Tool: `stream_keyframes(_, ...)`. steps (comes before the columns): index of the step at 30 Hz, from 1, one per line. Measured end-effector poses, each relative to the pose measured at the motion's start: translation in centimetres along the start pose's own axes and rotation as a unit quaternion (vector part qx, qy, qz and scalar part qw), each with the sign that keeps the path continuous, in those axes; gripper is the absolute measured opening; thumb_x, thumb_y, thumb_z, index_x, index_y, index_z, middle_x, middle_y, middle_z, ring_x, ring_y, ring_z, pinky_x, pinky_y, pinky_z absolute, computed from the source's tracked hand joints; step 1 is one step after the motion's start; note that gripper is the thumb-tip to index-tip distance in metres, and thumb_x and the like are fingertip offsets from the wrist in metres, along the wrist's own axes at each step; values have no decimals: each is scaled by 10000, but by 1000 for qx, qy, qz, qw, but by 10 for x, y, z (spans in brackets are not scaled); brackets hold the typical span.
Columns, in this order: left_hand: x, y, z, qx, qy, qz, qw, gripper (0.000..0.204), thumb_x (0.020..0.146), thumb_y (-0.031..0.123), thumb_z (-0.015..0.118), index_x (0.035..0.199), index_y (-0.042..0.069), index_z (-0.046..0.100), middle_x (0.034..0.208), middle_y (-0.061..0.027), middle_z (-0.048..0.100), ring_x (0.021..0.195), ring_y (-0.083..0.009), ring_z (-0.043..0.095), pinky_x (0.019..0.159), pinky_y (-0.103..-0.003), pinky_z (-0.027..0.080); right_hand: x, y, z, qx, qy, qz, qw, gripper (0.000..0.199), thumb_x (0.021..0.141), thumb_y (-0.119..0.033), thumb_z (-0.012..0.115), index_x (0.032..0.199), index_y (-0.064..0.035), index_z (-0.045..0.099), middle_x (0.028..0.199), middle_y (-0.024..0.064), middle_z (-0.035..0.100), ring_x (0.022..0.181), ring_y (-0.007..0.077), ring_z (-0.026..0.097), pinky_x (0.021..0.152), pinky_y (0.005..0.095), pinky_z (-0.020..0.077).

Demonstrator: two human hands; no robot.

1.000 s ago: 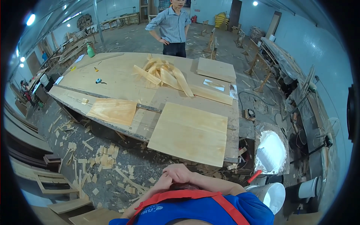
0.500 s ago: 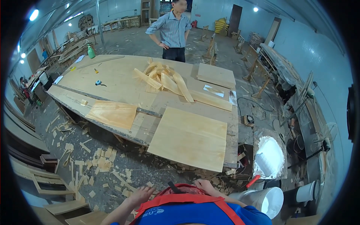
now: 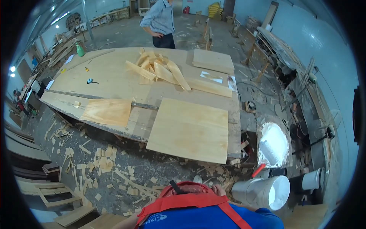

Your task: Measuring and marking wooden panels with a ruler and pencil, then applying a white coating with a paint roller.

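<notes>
My right hand (image 3: 218,190) is close against the right side of the red apron (image 3: 179,201) at my waist. Only part of it shows, and its fingers are hidden. Part of my left forearm (image 3: 127,222) shows at the lower edge, while the hand itself is out of sight behind the apron. In front of me, a large pale wood panel (image 3: 188,131) lies on the worktable (image 3: 110,72), its near edge closest to my hands. To its left rests a smaller veneer sheet (image 3: 106,112).
Curled veneer strips (image 3: 167,72) and stacked boards (image 3: 213,60) lie on the table. A red-handled roller (image 3: 259,170) sits by the white glue (image 3: 273,143) at right, above a white bucket (image 3: 276,192). Wood scraps (image 3: 105,158) litter the floor. Another person (image 3: 162,23) stands beyond the table.
My left hand has dropped out of sight, and my right hand has drawn in against the apron. The view has tipped down and shifted slightly; the panel has stayed on the table.
</notes>
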State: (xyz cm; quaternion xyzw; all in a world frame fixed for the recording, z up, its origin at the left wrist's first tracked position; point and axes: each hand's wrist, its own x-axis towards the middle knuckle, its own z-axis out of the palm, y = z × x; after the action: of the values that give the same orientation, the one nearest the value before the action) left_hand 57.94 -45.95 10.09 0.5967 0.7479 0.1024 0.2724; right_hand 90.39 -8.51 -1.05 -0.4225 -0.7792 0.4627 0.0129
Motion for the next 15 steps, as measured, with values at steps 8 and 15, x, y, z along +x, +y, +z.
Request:
stream_keyframes(8,-71,31,26,-62,-97,27,993,601,950,212,497,1508,46,350,1387,-207,499,1244,-379,550,1018,-469,465,-22,-26,-2,9,46,-43,998,251,1026,-260,500,1129,-68,626,1042,237,652,1029,462,607,870,484,497)
stream_keyframes(15,-8,12,29,-69,-71,55,994,593,953,206,487,1504,36,350,1382,-212,498,1241,-380,551,1013,-467,468,-52,-17,2,-4,40,9,999,308,1030,-288,507,1142,-37,647,1109,236,659,1088,433,605,933,468,484)
